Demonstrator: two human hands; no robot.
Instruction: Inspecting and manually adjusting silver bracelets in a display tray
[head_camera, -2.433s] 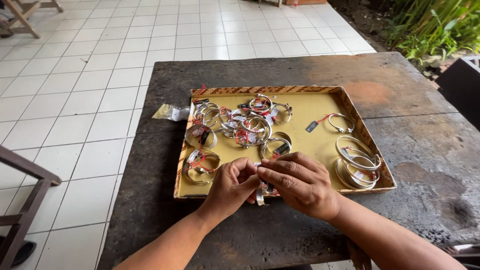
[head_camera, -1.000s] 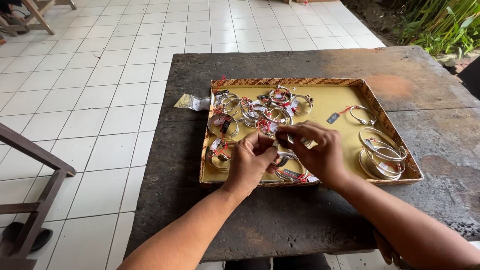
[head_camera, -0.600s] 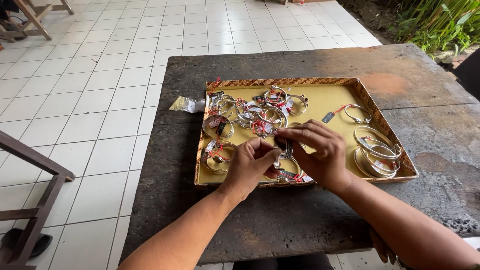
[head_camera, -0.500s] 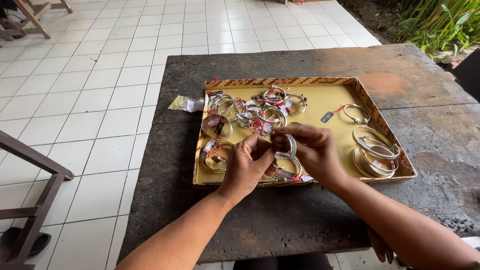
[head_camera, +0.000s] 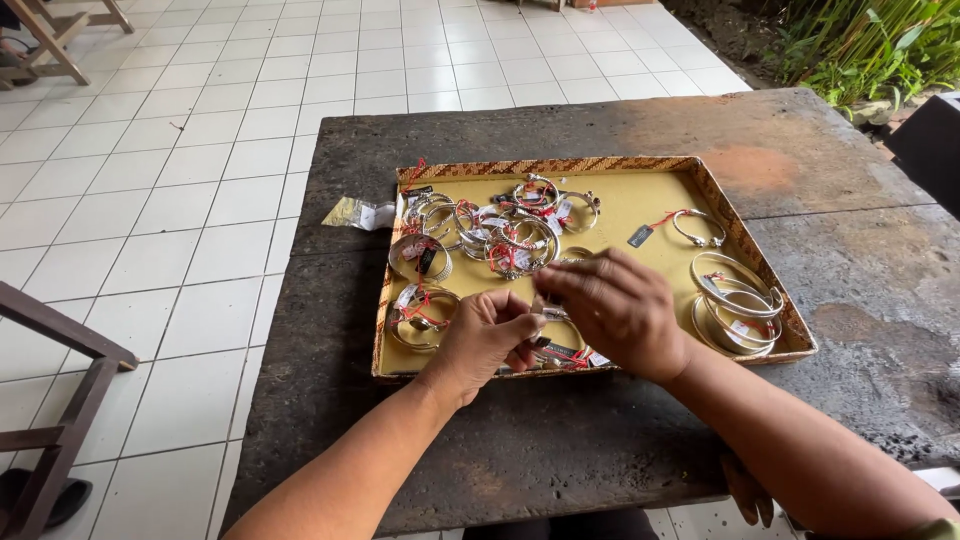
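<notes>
Left hand (head_camera: 487, 335) and right hand (head_camera: 615, 310) meet over the front of a shallow yellow tray (head_camera: 640, 205) on a dark stone tabletop (head_camera: 800, 140), pinching what looks like a thin silver bangle (head_camera: 548, 310), mostly hidden. Light, rigid, slick metal w/ small tag; grip by rim. Approx. 12 more bangles (head_camera: 500, 235) lie in the tray.

Both hands (head_camera: 560, 325) together over yellow tray (head_camera: 640, 215), silver bangles (head_camera: 735, 300), dark table (head_camera: 820, 150)
</notes>
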